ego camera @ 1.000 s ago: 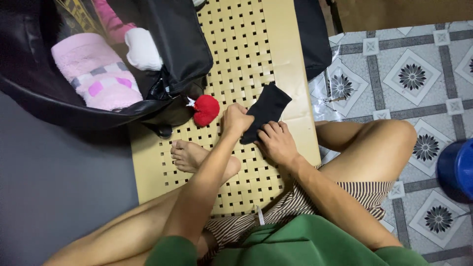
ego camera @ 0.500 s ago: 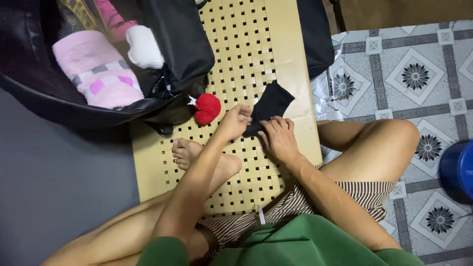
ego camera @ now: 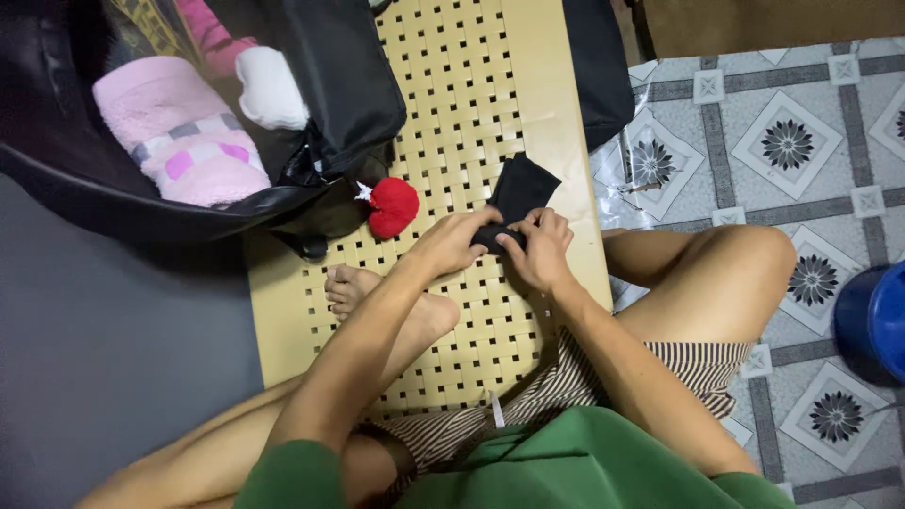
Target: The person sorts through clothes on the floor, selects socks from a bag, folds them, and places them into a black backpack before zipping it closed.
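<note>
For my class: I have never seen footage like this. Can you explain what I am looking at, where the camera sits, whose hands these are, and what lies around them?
The camera is worn on a person's head and looks down, so you see that person's own arms, crossed legs and bare foot. The person sits on a woven mat laid on a tiled floor. Both hands meet on a black sock: the left hand and the right hand pinch its near end, which looks rolled. Beside the left hand lies a small red pompom. At the upper left stands an open black bag holding a pink towel and a white bundle. A blue tub shows at the right edge.
</note>
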